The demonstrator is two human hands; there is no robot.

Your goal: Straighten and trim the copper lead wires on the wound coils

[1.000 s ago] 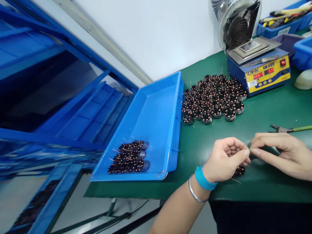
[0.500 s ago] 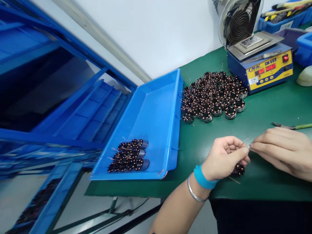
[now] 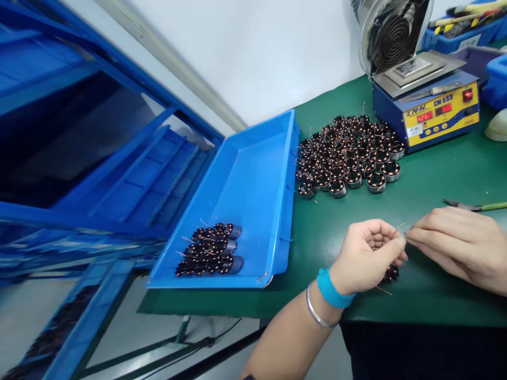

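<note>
My left hand [image 3: 368, 256] is closed, thumb against fingers, round a small black ring-shaped wound stator [image 3: 392, 273] with copper windings. Most of that stator is hidden by the fingers, and a thin copper wire sticks out below it. Another fine wire end [image 3: 404, 225] rises by the left fingertips. Its fingertips meeting the left thumb, my right hand [image 3: 459, 245] is pinched closed; what lies in the pinch is too small to make out. Beyond the hands, many similar stators [image 3: 352, 153] stand grouped on the green table [image 3: 332, 227].
A blue tray [image 3: 257, 174] at the left holds rows of stators [image 3: 209, 250] near its front. Behind the right hand lie green-handled cutters [image 3: 475, 206]. A blue and yellow heating unit [image 3: 441, 116] with a fan [image 3: 398, 37] stands at the back, near blue bins [image 3: 463, 42].
Both hands stay almost in place, fingertips still together. The view has shifted slightly, and the red digits on the heating unit read differently.
</note>
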